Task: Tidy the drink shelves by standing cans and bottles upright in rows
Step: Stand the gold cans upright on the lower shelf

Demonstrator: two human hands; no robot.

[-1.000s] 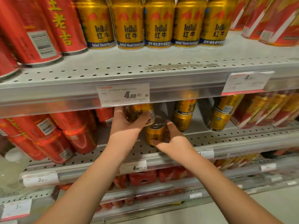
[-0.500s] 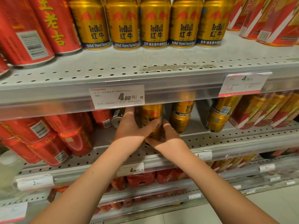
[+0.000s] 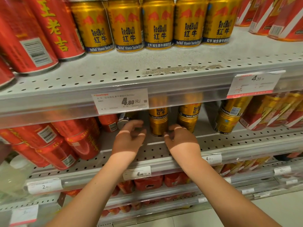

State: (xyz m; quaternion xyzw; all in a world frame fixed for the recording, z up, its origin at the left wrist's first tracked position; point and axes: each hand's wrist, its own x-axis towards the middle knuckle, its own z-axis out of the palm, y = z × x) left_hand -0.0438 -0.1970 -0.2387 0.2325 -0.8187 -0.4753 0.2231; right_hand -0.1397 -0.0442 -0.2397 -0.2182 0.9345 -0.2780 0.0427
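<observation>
- Between your left fingers (image 3: 136,124) and your right fingers (image 3: 176,127), a stack of two gold cans (image 3: 158,126) stands upright on the middle shelf (image 3: 164,150). One can sits on the other, and the top of the upper can is hidden behind the shelf edge above.
- Your left hand (image 3: 129,140) is released. Its fingers are loosely curled and grasp nothing, and a small gap shows between the fingertips and the left side of the stack.
- Your right hand (image 3: 180,141) is released too, loosely curled with nothing in it. Its fingertips sit just beside the right side of the stack, and you cannot tell whether they touch the metal.
- Just beyond your left fingers and a little to their left, a tipped can (image 3: 123,121) lies on its side with its silver end towards you.
- To the right of your right fingers, a second gold stack (image 3: 188,119) stands upright. Farther right, well apart from those fingers, a third gold stack (image 3: 227,119) leans over.
- Well to the left of your left fingers, red cans (image 3: 77,141) are piled at a tilt on the same shelf.
- Above both sets of fingers, a price tag (image 3: 120,101) reading 4.80 hangs on the rail of the upper shelf (image 3: 164,63).
- Higher than that, a row of gold cans (image 3: 157,25) stands upright with labels facing you.
</observation>
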